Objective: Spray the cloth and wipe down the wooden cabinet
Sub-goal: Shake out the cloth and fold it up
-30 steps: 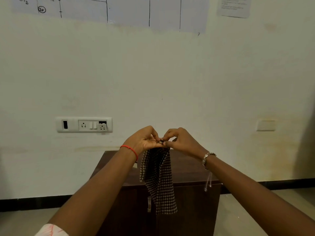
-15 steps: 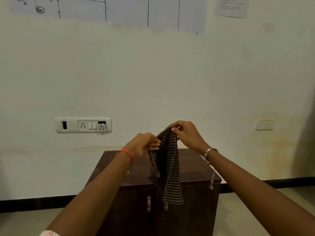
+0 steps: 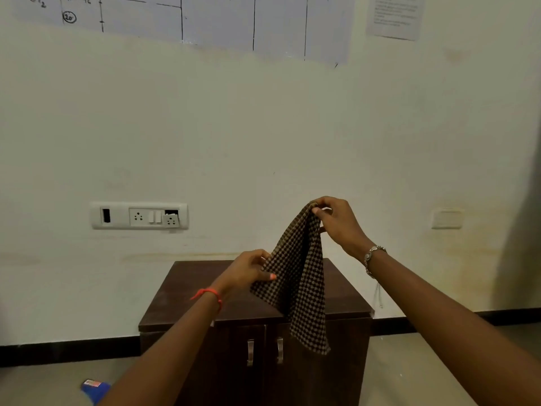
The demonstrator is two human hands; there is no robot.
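A brown and black checked cloth hangs in the air above a dark wooden cabinet with two doors and two metal handles. My right hand pinches the cloth's top corner, raised above the cabinet's far edge. My left hand grips the cloth's left edge lower down, over the cabinet top. The cloth's free end dangles in front of the right door. A blue object with a red label lies on the floor at the lower left, partly hidden by my left forearm; what it is cannot be told.
The cabinet stands against a pale wall with a switch and socket panel to the left and a blank plate to the right. Paper sheets are stuck high on the wall. Bare floor lies on both sides.
My hands were together at the cloth's top corner. They have moved apart: the right hand rose with the corner, the left slid down along the edge, spreading the cloth.
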